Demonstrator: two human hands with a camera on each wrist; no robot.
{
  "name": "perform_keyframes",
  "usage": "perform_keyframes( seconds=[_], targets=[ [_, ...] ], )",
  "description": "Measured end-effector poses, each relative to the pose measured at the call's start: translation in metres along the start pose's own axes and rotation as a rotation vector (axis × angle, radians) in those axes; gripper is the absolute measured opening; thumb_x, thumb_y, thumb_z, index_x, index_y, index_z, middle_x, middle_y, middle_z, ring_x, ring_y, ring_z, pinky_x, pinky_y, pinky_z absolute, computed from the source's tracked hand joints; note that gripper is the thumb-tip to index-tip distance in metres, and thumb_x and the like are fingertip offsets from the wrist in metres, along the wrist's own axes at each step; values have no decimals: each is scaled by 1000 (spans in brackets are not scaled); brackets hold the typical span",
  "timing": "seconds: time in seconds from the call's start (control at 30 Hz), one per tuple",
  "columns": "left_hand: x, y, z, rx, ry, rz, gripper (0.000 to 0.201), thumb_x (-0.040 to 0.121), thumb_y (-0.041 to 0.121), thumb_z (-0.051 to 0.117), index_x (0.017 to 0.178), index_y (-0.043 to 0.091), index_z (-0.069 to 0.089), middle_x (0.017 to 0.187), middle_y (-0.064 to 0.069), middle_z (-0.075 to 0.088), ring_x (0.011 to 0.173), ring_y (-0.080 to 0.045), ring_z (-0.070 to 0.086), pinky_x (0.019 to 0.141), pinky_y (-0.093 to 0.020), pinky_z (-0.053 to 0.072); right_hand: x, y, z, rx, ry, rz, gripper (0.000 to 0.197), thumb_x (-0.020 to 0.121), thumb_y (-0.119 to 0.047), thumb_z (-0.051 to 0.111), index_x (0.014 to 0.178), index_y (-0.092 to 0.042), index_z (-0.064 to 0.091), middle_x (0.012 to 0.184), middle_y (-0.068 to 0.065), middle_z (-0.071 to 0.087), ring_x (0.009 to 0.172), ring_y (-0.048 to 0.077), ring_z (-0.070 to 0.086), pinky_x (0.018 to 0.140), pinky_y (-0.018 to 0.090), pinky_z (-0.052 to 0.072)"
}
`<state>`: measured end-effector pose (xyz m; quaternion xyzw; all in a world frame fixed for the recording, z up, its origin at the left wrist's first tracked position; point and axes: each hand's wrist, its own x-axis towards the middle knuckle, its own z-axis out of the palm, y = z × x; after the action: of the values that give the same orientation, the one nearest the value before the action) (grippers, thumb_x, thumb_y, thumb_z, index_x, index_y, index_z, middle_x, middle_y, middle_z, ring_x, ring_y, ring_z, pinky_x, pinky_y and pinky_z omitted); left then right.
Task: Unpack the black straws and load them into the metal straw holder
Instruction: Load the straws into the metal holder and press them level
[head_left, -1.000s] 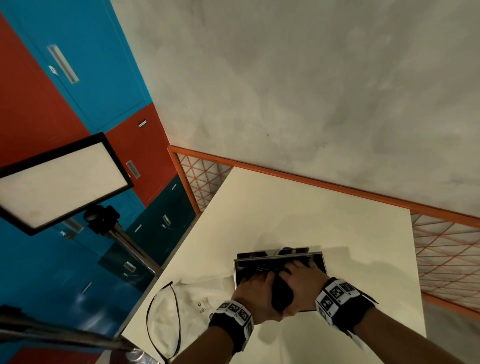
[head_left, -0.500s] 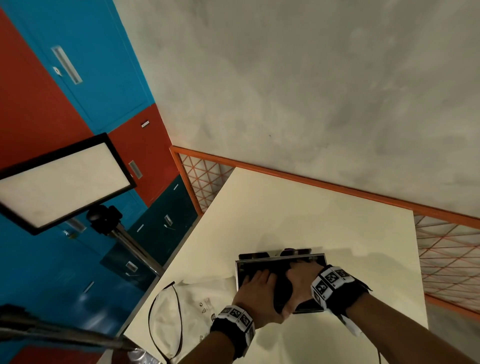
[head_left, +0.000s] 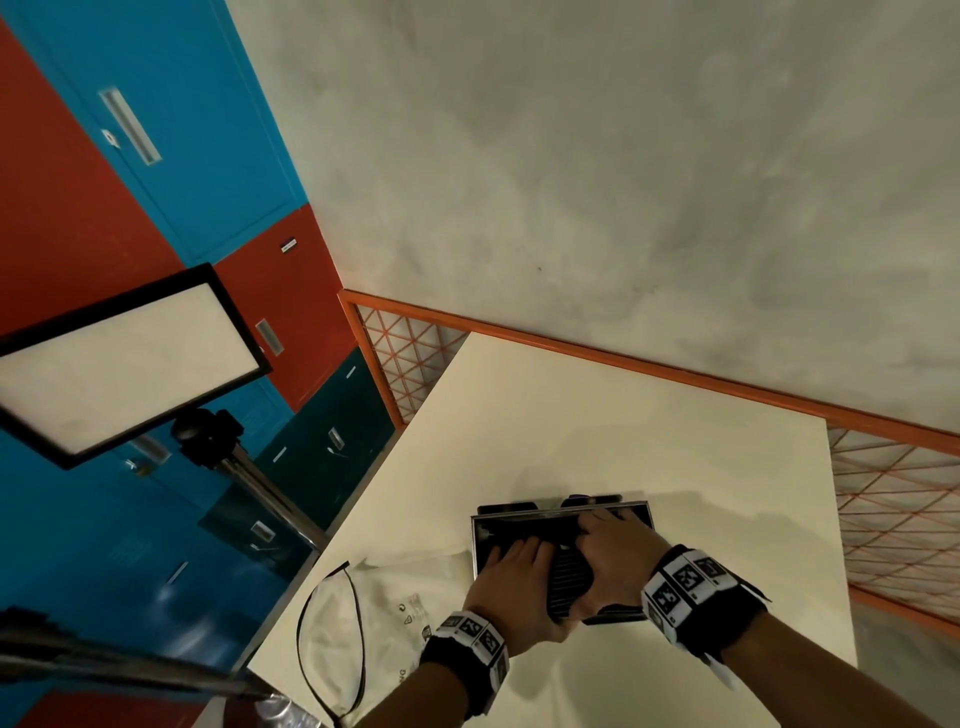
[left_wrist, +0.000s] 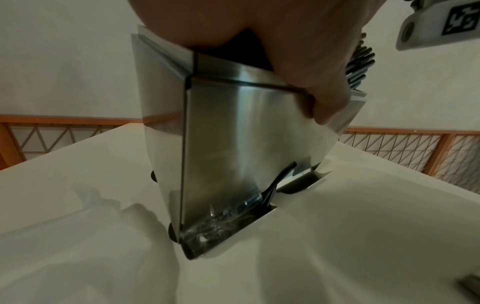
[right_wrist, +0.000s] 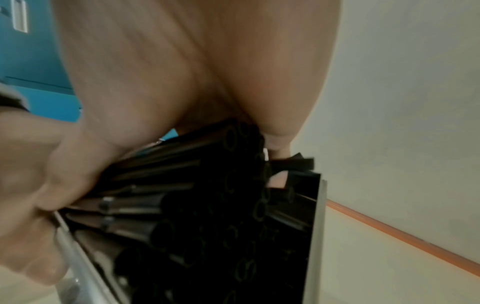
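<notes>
Cream-coloured tabletop (head_left: 649, 415) fills the lower middle of the head view, with an orange lattice railing (head_left: 904, 499) along its far and right sides and red and blue cabinets (head_left: 156, 156) at the left. Near the table's near edge stands the brushed-metal rectangular straw holder (head_left: 480, 545), its top open. Both hands press on a bundle of black plastic straws (head_left: 569, 582) resting in that opening: the left hand (head_left: 514, 587) curls round the bundle's left side, the right hand (head_left: 613, 556) wraps its right side. An empty clear plastic bag with a black drawstring (head_left: 363, 623) lies flat on the table, just left of the holder.

From the left wrist, the holder (left_wrist: 233, 133) shows shiny folded steel walls and a dispensing tray at its foot; the left hand's thumb (left_wrist: 324, 98) hooks over its rim, and straw ends (left_wrist: 361, 61) poke out at the upper right.

From the right wrist, the straws (right_wrist: 194, 205) appear as glossy dark tubes with round open ends, packed between the holder's metal edges (right_wrist: 314, 236), the right hand's fingers (right_wrist: 64, 174) clamped on them.
</notes>
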<state>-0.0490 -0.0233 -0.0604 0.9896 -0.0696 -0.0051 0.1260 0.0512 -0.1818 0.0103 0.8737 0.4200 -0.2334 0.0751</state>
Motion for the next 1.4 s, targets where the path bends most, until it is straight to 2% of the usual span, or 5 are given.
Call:
perform_keyframes(
  seconds=[0.3,0.57,0.97,1.2,1.4],
  targets=[
    [3,-4,6,-15,-68,-3,75,70,64,58,130,22,43,126,1,54,115,-24,53,100,-44,44,-12,8,-20,18,44,-1,71,72,-77,54,109,-17,68,120,-2,52,115,19,47,99,41,35],
    [7,-7,10,0,-93,-25,81,72,64,56,138,20,41,134,0,51,124,-23,46,107,-46,38,-14,11,-21,6,63,8,61,92,-63,44,116,-12,66,136,2,45,123,23,44,101,43,36],
    [2,-4,14,-1,-36,41,67,73,65,58,127,25,53,112,6,60,101,-19,60,87,-39,53,22,13,3,239,8,-48,47,102,-45,38,117,-10,65,125,2,53,112,23,56,92,38,46],
    [2,0,11,7,-67,-35,75,76,66,52,135,21,50,129,1,60,121,-22,53,109,-40,38,22,23,11,381,65,-143,34,102,-35,45,111,-12,68,116,-1,55,104,18,57,94,32,43],
    [3,-2,12,13,-79,-68,77,71,67,55,130,17,48,122,-1,62,115,-23,57,105,-40,40,18,23,17,284,67,-128,37,104,-43,37,121,-21,61,121,-4,50,102,18,58,89,38,47]
  ],
)
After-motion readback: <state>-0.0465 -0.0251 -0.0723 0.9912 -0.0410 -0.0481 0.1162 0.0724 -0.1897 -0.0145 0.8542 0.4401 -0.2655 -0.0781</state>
